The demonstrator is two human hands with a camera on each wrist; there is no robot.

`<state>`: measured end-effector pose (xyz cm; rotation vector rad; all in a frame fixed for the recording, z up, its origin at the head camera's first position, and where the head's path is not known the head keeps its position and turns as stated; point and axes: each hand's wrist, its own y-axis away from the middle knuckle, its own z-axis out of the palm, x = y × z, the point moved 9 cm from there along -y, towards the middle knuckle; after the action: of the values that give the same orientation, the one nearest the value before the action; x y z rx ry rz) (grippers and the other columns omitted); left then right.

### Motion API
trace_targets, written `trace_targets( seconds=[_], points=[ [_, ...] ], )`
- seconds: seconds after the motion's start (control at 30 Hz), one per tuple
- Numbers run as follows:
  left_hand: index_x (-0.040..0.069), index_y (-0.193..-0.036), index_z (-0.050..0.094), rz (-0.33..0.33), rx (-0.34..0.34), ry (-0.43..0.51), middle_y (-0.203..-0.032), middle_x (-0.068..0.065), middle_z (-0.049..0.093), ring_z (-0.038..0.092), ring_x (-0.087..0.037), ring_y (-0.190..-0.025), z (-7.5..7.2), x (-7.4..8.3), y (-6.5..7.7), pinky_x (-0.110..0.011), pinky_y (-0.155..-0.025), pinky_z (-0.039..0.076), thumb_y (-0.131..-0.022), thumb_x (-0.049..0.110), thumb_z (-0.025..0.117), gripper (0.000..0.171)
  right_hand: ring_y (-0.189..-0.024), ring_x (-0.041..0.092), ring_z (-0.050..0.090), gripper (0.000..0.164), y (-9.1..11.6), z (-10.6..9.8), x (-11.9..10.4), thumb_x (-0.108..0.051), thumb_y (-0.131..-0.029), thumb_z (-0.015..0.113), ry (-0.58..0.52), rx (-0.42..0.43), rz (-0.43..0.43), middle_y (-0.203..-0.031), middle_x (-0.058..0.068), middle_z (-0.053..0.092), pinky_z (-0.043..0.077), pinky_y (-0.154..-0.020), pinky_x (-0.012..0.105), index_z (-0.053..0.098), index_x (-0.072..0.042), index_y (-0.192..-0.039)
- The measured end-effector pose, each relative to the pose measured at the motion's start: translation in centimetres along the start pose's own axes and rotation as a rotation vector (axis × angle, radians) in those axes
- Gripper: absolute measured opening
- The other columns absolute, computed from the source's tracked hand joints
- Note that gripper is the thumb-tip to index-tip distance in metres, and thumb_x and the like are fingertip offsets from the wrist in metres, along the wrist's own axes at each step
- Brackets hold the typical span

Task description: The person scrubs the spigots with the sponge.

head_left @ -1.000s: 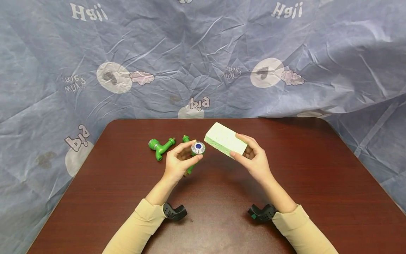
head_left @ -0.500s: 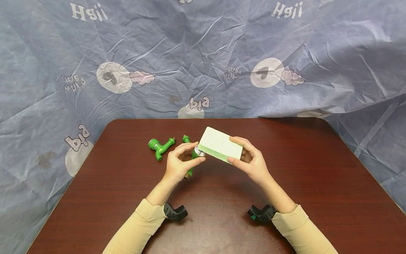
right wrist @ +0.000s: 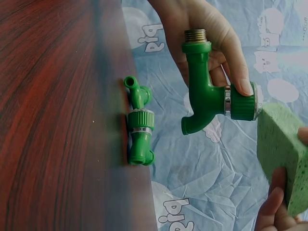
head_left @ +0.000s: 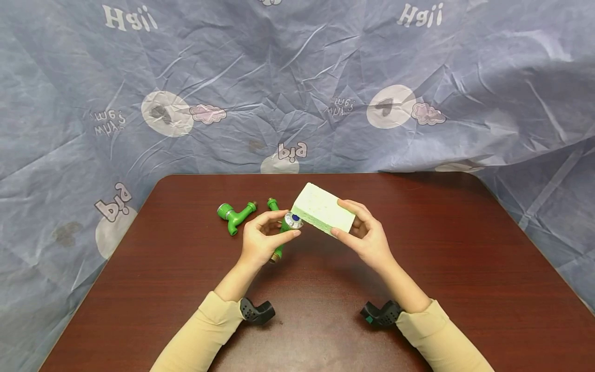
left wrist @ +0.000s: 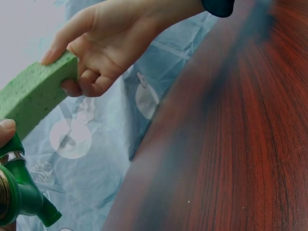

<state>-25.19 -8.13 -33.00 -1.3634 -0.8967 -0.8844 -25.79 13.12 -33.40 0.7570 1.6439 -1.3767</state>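
My left hand [head_left: 260, 237] grips a green plastic faucet [right wrist: 204, 91] by its ribbed knob, thumb on one side and fingers round the other. The faucet's brass-threaded inlet and short spout stick out free of the fingers. In the head view, the knob's silver face with its blue centre [head_left: 295, 218] is turned toward a light green sponge [head_left: 323, 206]. My right hand [head_left: 364, 232] pinches that sponge at its right end, between thumb and fingers. One sponge corner is right at the knob's face, as the right wrist view also shows.
Two more green faucets lie on the dark red wooden table [head_left: 418, 248]: a left one [head_left: 237, 216] and another [head_left: 272, 203] mostly hidden behind my left hand. A wrinkled blue-grey printed sheet [head_left: 297, 77] hangs behind the table. Black devices are worn on both wrists.
The sponge has moved left and down to the knob, covering most of its face, then shifted slightly so the blue centre shows again. The held faucet has tilted a little toward the sponge.
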Motion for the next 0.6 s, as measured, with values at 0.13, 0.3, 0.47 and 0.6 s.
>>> trace_targets(
  seconds=[0.13,0.3,0.47,0.6],
  points=[
    [-0.011,-0.103,0.066,0.009,0.004,0.002,-0.098,-0.027,0.066,0.062,-0.023,-0.075,-0.1,0.1,0.0,-0.037,-0.071,0.054,-0.064,-0.012,0.079,0.042,-0.089,0.017,0.061,0.056,0.1,0.6,-0.5,0.017,-0.075,0.066,-0.004,-0.059,-0.053,-0.128,0.017,0.042,0.054,-0.072,0.023,0.049,0.01,-0.128],
    [-0.013,-0.104,0.065,0.013,-0.004,0.019,-0.098,-0.025,0.066,0.063,-0.023,-0.076,0.1,0.1,0.0,-0.039,-0.073,0.054,-0.063,-0.014,0.079,0.043,-0.09,0.017,0.061,0.056,0.1,0.9,-0.9,0.02,-0.074,0.066,-0.002,-0.112,-0.104,-0.128,0.02,0.042,0.054,-0.071,0.023,0.049,0.012,-0.126],
    [-0.013,-0.102,0.065,0.021,0.017,0.031,-0.094,-0.014,0.069,0.063,-0.019,-0.075,-0.2,0.2,-0.1,-0.032,-0.071,0.054,-0.062,-0.014,0.079,0.042,-0.09,0.018,0.06,0.056,0.0,0.6,-1.2,0.022,-0.072,0.065,0.005,-0.13,-0.134,-0.127,0.022,0.042,0.054,-0.071,0.022,0.049,0.014,-0.125],
    [-0.012,-0.102,0.066,0.011,0.028,0.031,-0.093,-0.017,0.069,0.062,-0.016,-0.074,-0.4,0.2,-0.1,-0.03,-0.071,0.053,-0.063,-0.013,0.079,0.041,-0.089,0.018,0.059,0.056,-0.2,0.2,-1.1,0.023,-0.071,0.065,0.037,-0.129,-0.138,-0.126,0.022,0.043,0.053,-0.069,0.022,0.05,0.013,-0.125]
  ],
)
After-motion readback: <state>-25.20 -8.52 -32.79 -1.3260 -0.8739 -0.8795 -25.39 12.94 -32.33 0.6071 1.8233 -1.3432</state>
